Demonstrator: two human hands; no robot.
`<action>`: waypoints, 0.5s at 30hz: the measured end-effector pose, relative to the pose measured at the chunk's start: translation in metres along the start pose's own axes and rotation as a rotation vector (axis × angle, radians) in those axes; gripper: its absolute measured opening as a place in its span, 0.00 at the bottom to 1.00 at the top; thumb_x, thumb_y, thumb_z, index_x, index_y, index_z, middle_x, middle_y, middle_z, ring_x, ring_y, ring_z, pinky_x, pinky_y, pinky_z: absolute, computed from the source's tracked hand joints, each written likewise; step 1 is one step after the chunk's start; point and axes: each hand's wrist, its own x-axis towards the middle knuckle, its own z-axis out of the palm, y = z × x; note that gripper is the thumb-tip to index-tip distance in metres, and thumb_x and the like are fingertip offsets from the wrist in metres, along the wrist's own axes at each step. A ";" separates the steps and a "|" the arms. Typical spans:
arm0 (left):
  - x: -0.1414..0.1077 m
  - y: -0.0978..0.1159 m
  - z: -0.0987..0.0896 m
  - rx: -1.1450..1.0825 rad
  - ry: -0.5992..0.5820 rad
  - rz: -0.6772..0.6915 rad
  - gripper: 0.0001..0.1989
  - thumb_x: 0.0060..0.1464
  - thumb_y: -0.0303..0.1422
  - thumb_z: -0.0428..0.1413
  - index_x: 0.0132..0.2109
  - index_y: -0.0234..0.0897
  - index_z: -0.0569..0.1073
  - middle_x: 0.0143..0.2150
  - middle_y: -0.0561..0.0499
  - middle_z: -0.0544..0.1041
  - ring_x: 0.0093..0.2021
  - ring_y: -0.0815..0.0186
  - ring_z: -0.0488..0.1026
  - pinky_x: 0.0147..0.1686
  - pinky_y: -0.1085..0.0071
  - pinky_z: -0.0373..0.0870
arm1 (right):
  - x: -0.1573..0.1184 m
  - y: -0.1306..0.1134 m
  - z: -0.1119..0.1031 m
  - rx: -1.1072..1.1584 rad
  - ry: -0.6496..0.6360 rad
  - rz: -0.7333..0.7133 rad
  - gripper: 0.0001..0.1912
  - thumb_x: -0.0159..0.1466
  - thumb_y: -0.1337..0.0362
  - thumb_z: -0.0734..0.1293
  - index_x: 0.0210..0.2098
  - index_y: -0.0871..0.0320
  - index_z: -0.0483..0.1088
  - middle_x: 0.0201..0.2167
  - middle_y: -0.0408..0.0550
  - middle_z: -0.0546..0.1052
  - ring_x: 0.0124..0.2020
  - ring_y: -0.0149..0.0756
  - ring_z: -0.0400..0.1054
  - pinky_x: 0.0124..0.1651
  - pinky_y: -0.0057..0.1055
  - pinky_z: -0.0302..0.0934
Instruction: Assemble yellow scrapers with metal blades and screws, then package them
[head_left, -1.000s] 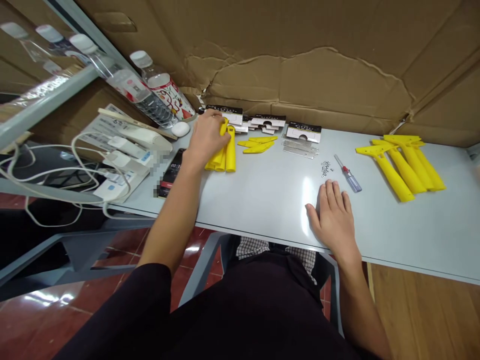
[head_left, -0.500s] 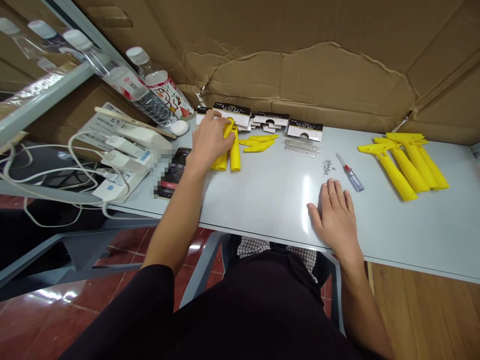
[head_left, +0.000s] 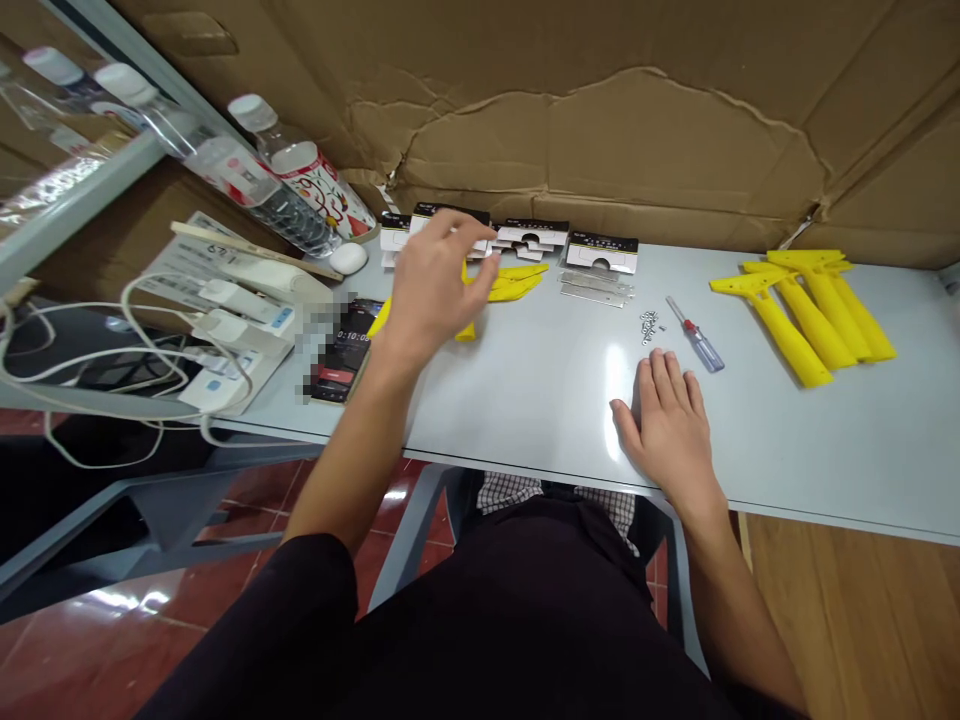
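My left hand (head_left: 439, 290) hovers over yellow plastic handles (head_left: 466, 333), which it mostly covers. Its thumb and forefinger are apart, with nothing seen between them. Just beyond its fingertips lie thin yellow plastic pieces (head_left: 517, 284). Palm down on the tabletop, my right hand (head_left: 671, 425) rests open and holds nothing. Close to its fingertips are a small heap of screws (head_left: 647, 328) and a screwdriver (head_left: 703, 347) with a clear handle. More yellow handles (head_left: 791, 335) lie together at the right.
Along the back stand black-and-white card packs (head_left: 602, 252), with flat metal strips (head_left: 596, 288) before one. To the left are a phone (head_left: 341, 350), a white round object (head_left: 349, 259), bottles (head_left: 319, 185), and white cables with chargers (head_left: 225, 330). Cardboard (head_left: 600, 130) lines the back.
My left hand has let go of the yellow handle it gripped, lifting slightly toward me and right with its fingers spread. The right hand stays put. The view has shifted slightly.
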 end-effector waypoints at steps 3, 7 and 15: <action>-0.013 0.053 0.011 -0.133 -0.150 0.196 0.16 0.72 0.41 0.52 0.53 0.41 0.82 0.51 0.45 0.84 0.45 0.58 0.81 0.52 0.57 0.76 | 0.000 -0.001 -0.001 0.013 -0.002 0.003 0.37 0.79 0.50 0.54 0.76 0.73 0.57 0.79 0.69 0.57 0.82 0.58 0.46 0.81 0.59 0.44; -0.026 0.077 0.049 -0.148 -0.345 0.292 0.17 0.72 0.40 0.52 0.52 0.38 0.83 0.47 0.44 0.86 0.43 0.57 0.82 0.44 0.60 0.76 | 0.001 -0.001 -0.004 0.012 -0.008 0.005 0.37 0.79 0.50 0.55 0.76 0.73 0.58 0.79 0.68 0.57 0.82 0.58 0.46 0.81 0.58 0.44; -0.040 0.051 0.092 -0.222 -0.379 0.163 0.14 0.68 0.34 0.54 0.51 0.36 0.83 0.51 0.43 0.83 0.52 0.54 0.78 0.52 0.57 0.75 | 0.001 -0.002 -0.008 0.083 -0.019 -0.002 0.36 0.78 0.51 0.58 0.75 0.71 0.60 0.79 0.70 0.58 0.82 0.61 0.46 0.80 0.62 0.45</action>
